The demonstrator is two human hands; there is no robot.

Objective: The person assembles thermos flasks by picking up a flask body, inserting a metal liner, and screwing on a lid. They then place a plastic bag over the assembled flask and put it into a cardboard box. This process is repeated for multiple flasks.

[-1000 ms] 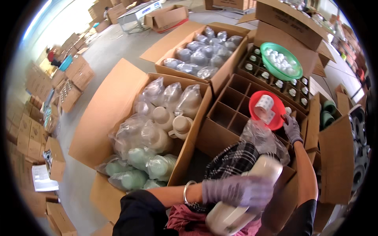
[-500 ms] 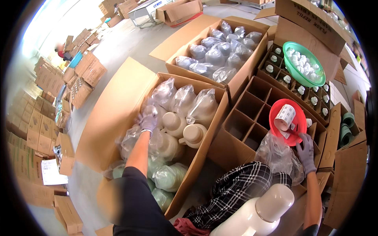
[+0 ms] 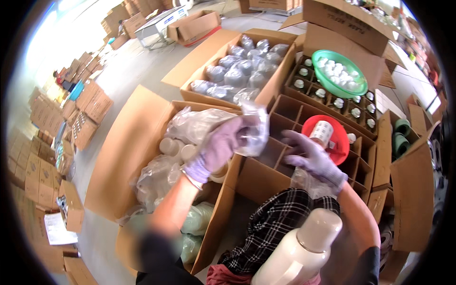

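Note:
My gloved left hand [image 3: 218,147] is closed on a crumpled clear plastic bag [image 3: 256,129], lifted above the inner edge of an open carton [image 3: 220,209]. Cream flask bodies [image 3: 171,146] and other bagged pieces lie in that carton, partly hidden by my arm. My gloved right hand [image 3: 316,161] hovers over a divided carton [image 3: 286,114], fingers apart with nothing in them. Beside it sits a red bowl [image 3: 339,128] holding a roll of white labels [image 3: 321,132]. A white flask with a grey-beige cup lid [image 3: 297,251] stands close to my plaid-covered legs [image 3: 270,228].
A green bowl of white caps [image 3: 339,73] rests on a carton of capped bottles [image 3: 338,102]. Behind is a carton of bagged pieces [image 3: 242,66]. At the right, an open carton holds green parts [image 3: 400,137]. Stacked cartons [image 3: 47,111] line the left.
My left hand has risen out of the carton and moved right, bringing the plastic bag. My right hand has left the red bowl's rim and moved left, fingers spread. The view has shifted.

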